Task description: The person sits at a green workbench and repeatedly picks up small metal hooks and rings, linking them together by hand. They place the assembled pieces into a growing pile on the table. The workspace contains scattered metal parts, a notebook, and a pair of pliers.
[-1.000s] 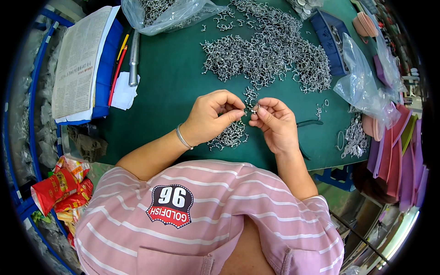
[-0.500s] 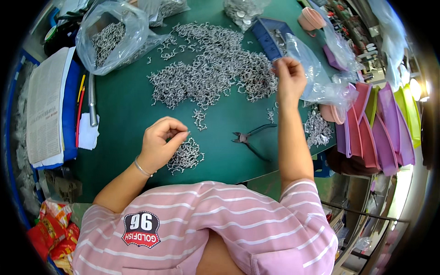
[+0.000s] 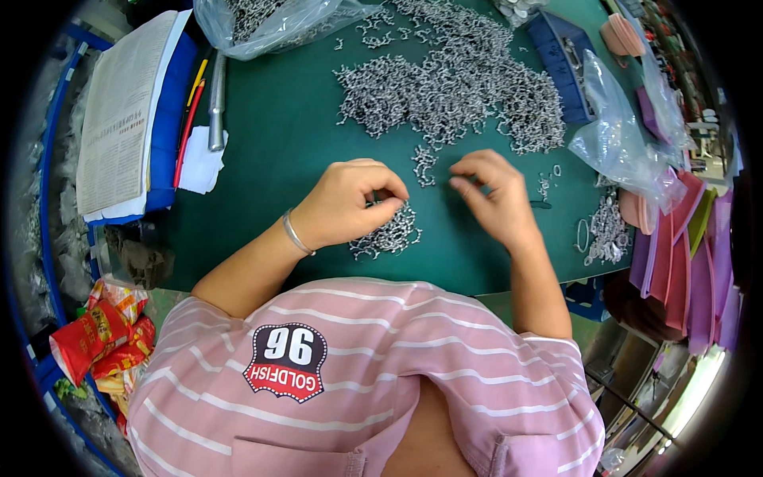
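Centrally, left hand [image 3: 346, 203] curled, fingertips pinched over small heap of metal clips [image 3: 387, 235] on green mat [image 3: 270, 159]. Right hand [image 3: 494, 195] just beside, fingers bent, pinching something too small to tell. Beyond, big pile of clips [image 3: 453, 87], clear plastic bag [image 3: 616, 143], blue tray [image 3: 560, 56].

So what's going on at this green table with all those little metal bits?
A person in a pink striped shirt is sorting small silver metal pieces by hand. The left hand is curled over a small pile of pieces near the table's front edge. The right hand hovers just beside it, fingers pinched together. A much larger heap lies farther back on the green table, with clear plastic bags beside it.
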Tool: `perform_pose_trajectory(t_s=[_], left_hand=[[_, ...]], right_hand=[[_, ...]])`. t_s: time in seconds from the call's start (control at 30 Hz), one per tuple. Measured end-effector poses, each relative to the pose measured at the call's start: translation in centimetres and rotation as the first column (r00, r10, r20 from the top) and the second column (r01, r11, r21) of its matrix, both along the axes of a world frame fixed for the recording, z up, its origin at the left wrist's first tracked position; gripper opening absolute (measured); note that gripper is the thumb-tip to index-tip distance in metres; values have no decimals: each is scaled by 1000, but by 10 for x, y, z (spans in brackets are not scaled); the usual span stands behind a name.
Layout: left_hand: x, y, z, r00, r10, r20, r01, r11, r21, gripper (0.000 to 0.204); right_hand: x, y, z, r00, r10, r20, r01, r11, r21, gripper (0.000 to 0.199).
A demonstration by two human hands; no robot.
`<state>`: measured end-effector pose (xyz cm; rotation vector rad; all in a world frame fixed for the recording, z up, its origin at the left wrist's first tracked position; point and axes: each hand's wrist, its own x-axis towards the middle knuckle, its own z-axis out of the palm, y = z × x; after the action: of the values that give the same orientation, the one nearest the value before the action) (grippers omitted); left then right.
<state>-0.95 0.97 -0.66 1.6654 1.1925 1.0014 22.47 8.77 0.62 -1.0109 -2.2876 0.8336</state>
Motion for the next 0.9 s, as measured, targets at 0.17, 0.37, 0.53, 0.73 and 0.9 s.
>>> perform_pose_trajectory(t_s=[0.17,0.37,0.53,0.73,0.9], left_hand=[[0,0,-13,977,-145,-155,169,972,162,5],[3,2,-6,986,-88,-144,97,994,57,6],[14,21,-5,960,4,-279,65,969,237,19],[19,45,-26,912,10,-410,140,932,334,19],[15,46,-28,942,12,-337,117,926,360,15]], right_hand=[[-20,-20,-23,995,-24,93,4,979,206,17],[-15,-26,-20,993,-111,-34,109,992,-59,14],[-8,-34,-21,932,-279,-231,80,782,-618,11],[-11,-41,-13,851,-389,-352,-28,637,-770,10],[-17,-53,-15,970,-66,-235,-36,913,-406,13]])
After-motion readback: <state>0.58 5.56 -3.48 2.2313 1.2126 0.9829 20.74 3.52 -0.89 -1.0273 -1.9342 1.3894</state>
